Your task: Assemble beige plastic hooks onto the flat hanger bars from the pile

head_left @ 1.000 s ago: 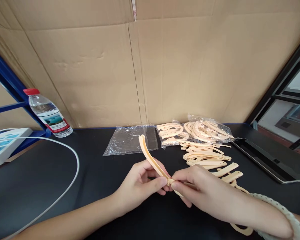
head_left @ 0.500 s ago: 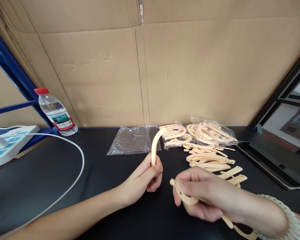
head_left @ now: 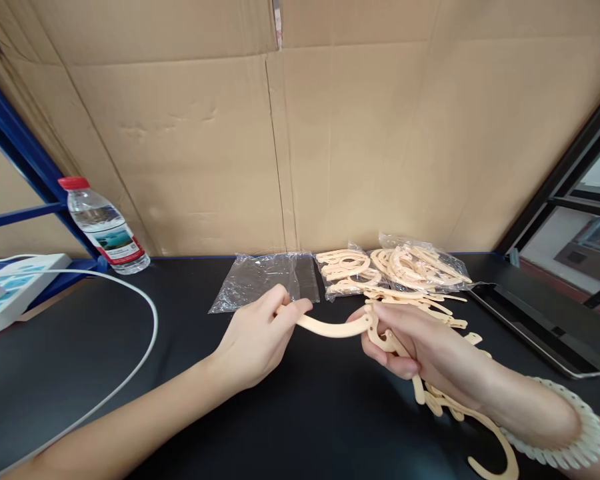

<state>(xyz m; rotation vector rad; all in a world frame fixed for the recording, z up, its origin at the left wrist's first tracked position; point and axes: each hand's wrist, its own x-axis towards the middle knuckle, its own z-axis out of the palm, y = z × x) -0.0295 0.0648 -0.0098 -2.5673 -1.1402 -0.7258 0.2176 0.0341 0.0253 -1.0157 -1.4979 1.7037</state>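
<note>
My left hand (head_left: 253, 337) pinches the left end of a curved peach plastic strip (head_left: 330, 327) held level above the black table (head_left: 130, 400). My right hand (head_left: 420, 347) is closed on a second peach piece (head_left: 395, 343), whose end meets the right end of the strip. That second piece runs down under my right wrist and ends in a hook (head_left: 495, 460). A white beaded bracelet (head_left: 565, 433) sits on my right wrist. Behind my right hand lies a loose pile of peach pieces (head_left: 415, 303).
Two clear bags of peach pieces (head_left: 405, 263) and an empty clear bag (head_left: 260, 280) lie near the cardboard wall (head_left: 280, 147). A water bottle (head_left: 103, 230), a white power strip (head_left: 10, 287) with its cable (head_left: 130, 360), and a dark tablet (head_left: 540, 320) are also on the table.
My left hand has swung its strip from upright to level. My right hand rose and moved left, bringing its piece against the strip's free end.
</note>
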